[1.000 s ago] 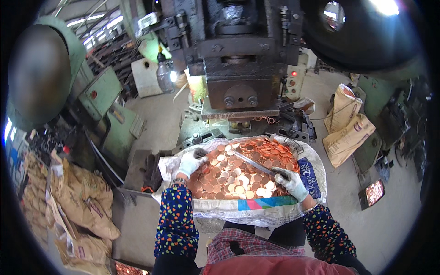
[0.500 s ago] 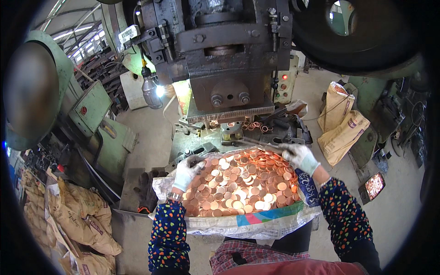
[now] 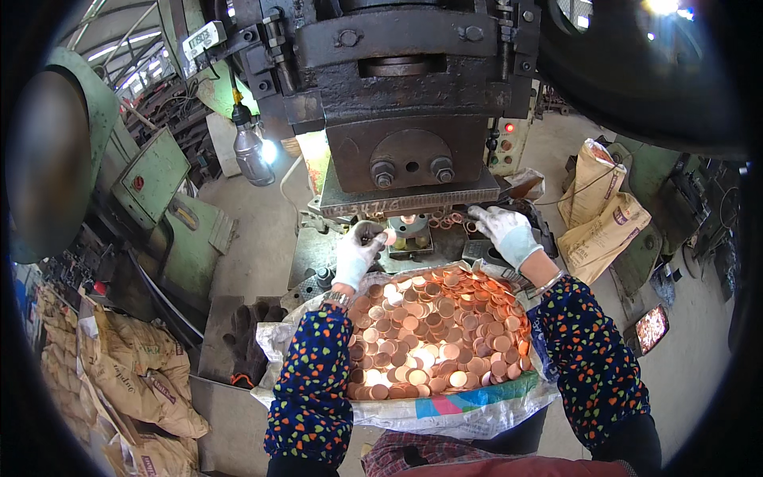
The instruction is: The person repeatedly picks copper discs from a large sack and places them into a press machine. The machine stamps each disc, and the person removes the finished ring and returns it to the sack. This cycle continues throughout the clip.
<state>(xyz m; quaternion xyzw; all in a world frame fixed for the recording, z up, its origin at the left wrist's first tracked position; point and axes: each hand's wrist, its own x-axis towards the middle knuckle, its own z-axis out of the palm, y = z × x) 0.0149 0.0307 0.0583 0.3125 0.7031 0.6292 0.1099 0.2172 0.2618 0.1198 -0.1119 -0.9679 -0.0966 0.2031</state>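
My left hand (image 3: pixel 359 253), in a white work glove with dark fingertips, pinches a round copper disc (image 3: pixel 389 236) just left of the press die (image 3: pixel 409 229). My right hand (image 3: pixel 509 236), gloved too, is at the right of the die beside several copper rings (image 3: pixel 447 220). Its fingers point left and are bent together; what they hold, if anything, is hidden. Below both hands, a white woven sack (image 3: pixel 469 405) lies spread open before me, heaped with loose copper discs (image 3: pixel 433 334). The press ram's thick plate (image 3: pixel 409 199) hangs above the die.
A lit work lamp (image 3: pixel 254 155) hangs at the left of the press. Dark gloves (image 3: pixel 250 338) lie on a metal plate left of the sack. Brown paper sacks (image 3: pixel 604 230) stand at the right, with more paper sacks (image 3: pixel 147 374) at the lower left. Green machines flank both sides.
My left hand has moved up and right from the sack's edge to the die, the disc now showing in its fingers. My right hand has risen slightly; its thin rod no longer shows clearly.
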